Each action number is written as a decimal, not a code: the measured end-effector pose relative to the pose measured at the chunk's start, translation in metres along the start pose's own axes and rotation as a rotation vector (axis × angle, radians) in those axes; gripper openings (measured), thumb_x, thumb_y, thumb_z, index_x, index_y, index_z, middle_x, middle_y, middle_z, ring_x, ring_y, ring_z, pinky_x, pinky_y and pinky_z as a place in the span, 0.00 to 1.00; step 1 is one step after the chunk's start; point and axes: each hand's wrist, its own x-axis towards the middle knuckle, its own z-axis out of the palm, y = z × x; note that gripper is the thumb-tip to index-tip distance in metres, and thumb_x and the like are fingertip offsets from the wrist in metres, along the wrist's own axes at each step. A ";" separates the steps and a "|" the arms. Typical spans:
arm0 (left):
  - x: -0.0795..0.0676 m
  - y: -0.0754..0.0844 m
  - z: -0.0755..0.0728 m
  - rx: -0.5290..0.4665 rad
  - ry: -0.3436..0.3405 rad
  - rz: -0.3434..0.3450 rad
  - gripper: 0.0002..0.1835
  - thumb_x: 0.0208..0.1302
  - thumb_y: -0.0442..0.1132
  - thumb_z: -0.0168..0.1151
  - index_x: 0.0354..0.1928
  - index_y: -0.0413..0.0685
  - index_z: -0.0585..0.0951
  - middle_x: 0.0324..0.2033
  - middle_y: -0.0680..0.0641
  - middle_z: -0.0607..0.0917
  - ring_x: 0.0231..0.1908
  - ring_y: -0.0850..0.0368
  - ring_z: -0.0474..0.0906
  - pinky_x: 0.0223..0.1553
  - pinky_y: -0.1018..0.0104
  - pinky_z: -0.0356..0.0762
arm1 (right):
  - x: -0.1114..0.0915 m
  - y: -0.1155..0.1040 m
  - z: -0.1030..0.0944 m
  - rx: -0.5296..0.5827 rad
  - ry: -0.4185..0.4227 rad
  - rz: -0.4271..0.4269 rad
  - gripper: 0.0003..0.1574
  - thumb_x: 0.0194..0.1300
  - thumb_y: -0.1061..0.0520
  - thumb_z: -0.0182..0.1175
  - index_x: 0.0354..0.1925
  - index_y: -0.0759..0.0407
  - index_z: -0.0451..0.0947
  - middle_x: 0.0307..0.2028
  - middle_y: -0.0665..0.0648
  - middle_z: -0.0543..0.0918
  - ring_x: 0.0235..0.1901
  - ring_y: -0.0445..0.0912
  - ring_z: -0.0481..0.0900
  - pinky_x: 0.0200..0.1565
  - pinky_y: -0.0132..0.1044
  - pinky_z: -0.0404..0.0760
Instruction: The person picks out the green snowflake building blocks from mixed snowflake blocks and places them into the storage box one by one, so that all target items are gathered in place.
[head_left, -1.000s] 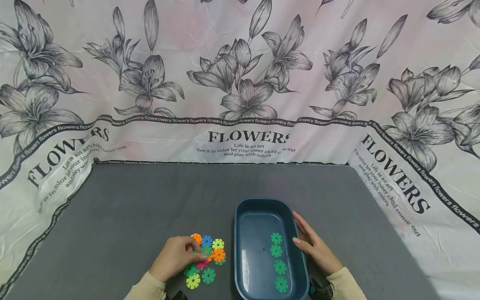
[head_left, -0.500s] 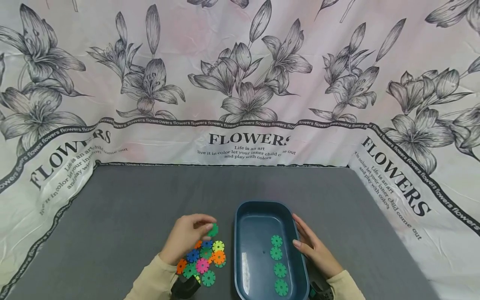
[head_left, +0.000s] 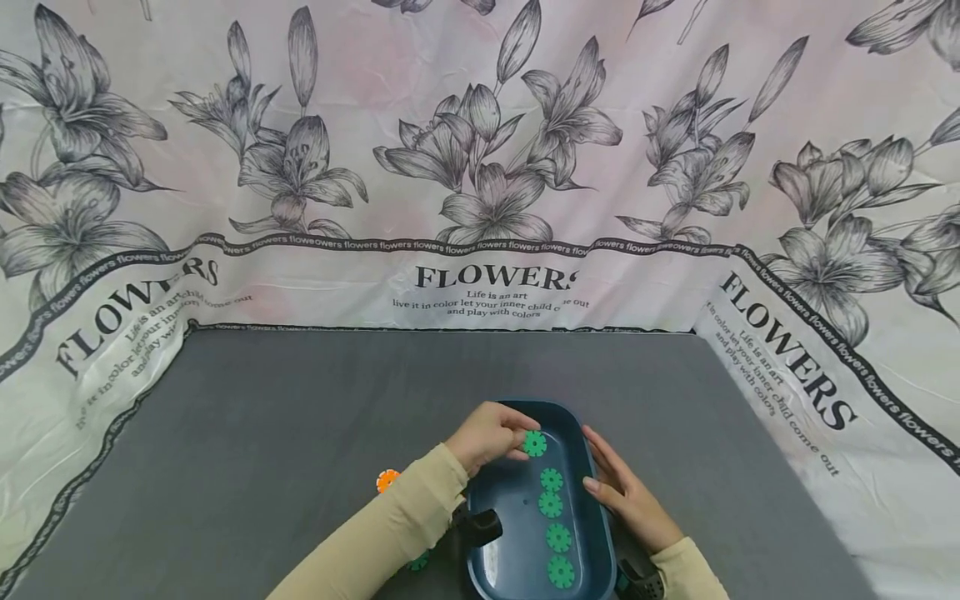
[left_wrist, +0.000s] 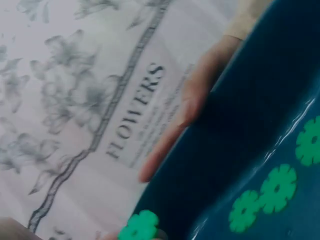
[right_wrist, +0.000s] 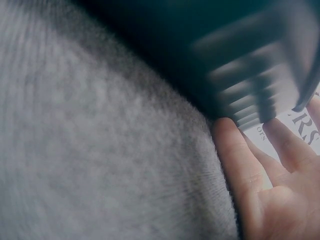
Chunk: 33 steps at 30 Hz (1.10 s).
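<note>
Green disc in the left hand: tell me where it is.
In the head view, the left hand holds the green disc at the far end of the blue tray, beyond four green discs along its right side.

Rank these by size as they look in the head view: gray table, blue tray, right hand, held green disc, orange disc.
1. Gray table
2. Blue tray
3. Right hand
Unranked: green disc and orange disc; a sleeve partly hides the orange one.

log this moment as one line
left hand: pinches green notched disc over dark-blue tray | right hand: touches tray's right side | inside tray: four green notched discs in a row
</note>
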 end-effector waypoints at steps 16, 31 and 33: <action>0.030 -0.011 0.030 0.130 0.114 -0.151 0.17 0.53 0.19 0.54 0.40 0.38 0.87 0.26 0.47 0.82 0.16 0.63 0.72 0.23 0.72 0.77 | 0.000 0.001 0.001 0.026 -0.023 -0.018 0.40 0.74 0.58 0.47 0.76 0.40 0.42 0.75 0.58 0.41 0.73 0.59 0.36 0.57 0.17 0.60; 0.038 -0.014 0.038 0.253 0.166 -0.111 0.08 0.56 0.25 0.62 0.35 0.41 0.87 0.30 0.49 0.84 0.22 0.59 0.79 0.25 0.68 0.79 | 0.000 0.001 0.000 0.028 0.000 0.041 0.40 0.73 0.56 0.49 0.74 0.33 0.44 0.75 0.53 0.43 0.74 0.53 0.40 0.57 0.16 0.61; 0.038 -0.014 0.039 0.264 0.171 -0.102 0.09 0.56 0.25 0.62 0.34 0.41 0.87 0.29 0.49 0.84 0.22 0.60 0.78 0.24 0.69 0.77 | 0.000 0.001 0.000 0.019 0.003 0.045 0.40 0.73 0.55 0.49 0.74 0.33 0.44 0.75 0.53 0.43 0.74 0.53 0.41 0.60 0.21 0.62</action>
